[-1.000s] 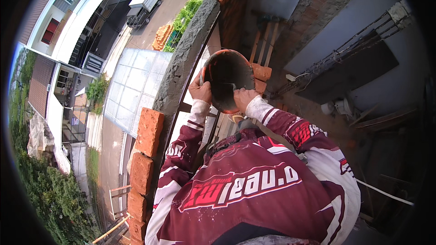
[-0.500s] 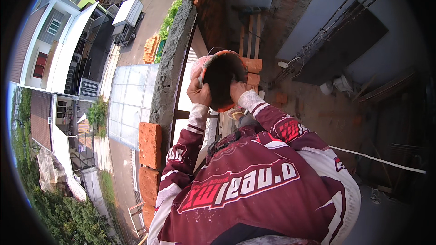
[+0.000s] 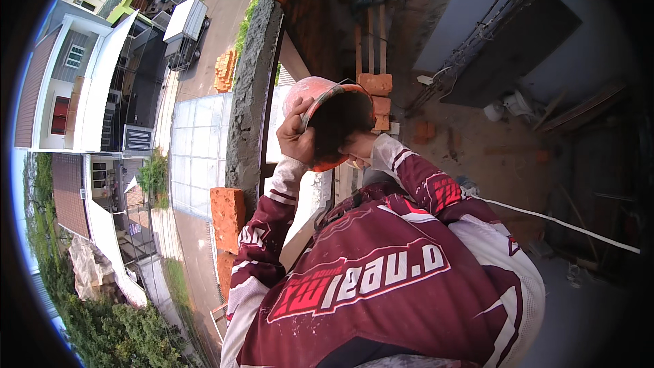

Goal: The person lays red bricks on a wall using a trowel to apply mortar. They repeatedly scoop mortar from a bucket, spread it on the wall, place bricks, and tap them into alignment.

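An orange-red bucket (image 3: 315, 88) is tipped over on its side, its dark mouth turned toward me and to the right. My left hand (image 3: 297, 138) grips the bucket's left side at the rim, fingers spread along its outer wall. At the lower right of the mouth is my right hand (image 3: 361, 146), curled, with its fingers in the shadow inside the rim. What those fingers hold, if anything, is hidden. Mortar-grey residue shows on the bucket. Left of it runs a wall top (image 3: 253, 95) covered with rough grey mortar.
Orange bricks (image 3: 227, 219) sit on the wall near my left forearm. More bricks (image 3: 375, 85) are stacked beyond the bucket, beside wooden planks (image 3: 371, 37). A white cable (image 3: 558, 219) stretches off to the right. Below left lie a street, a truck (image 3: 184, 31) and houses.
The bucket has tilted further, its mouth turning more to the right and downward. My right hand has shifted slightly down along the rim. My left hand stays on the bucket.
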Motion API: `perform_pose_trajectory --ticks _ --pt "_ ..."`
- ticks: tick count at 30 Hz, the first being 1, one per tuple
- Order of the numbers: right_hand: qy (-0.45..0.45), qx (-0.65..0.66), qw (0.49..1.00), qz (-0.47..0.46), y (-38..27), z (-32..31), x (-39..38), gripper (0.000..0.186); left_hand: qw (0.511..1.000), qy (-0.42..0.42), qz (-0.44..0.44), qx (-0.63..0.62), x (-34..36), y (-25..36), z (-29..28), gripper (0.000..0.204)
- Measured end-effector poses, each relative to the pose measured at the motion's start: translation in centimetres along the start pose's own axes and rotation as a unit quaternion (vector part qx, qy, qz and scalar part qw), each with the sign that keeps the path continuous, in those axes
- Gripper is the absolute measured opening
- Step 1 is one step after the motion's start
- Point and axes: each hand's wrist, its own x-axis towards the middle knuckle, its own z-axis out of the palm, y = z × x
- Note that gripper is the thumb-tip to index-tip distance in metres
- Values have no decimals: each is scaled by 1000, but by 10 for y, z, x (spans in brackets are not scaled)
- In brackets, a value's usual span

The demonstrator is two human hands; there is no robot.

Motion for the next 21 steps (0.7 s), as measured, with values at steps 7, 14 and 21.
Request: perform_pose_trajectory --ticks 7,14,21 --pt "-40 43 996 -72 -22 1 -11 32 982 67 -157 -77 5 1 -31 38" --pt "245 -450 843 -163 -40 -31 -44 32 984 136 -98 -53 12 -17 -13 23" --pt "165 -361 918 13 -37 -55 -3 36 993 111 31 -19 28 -27 16 6"
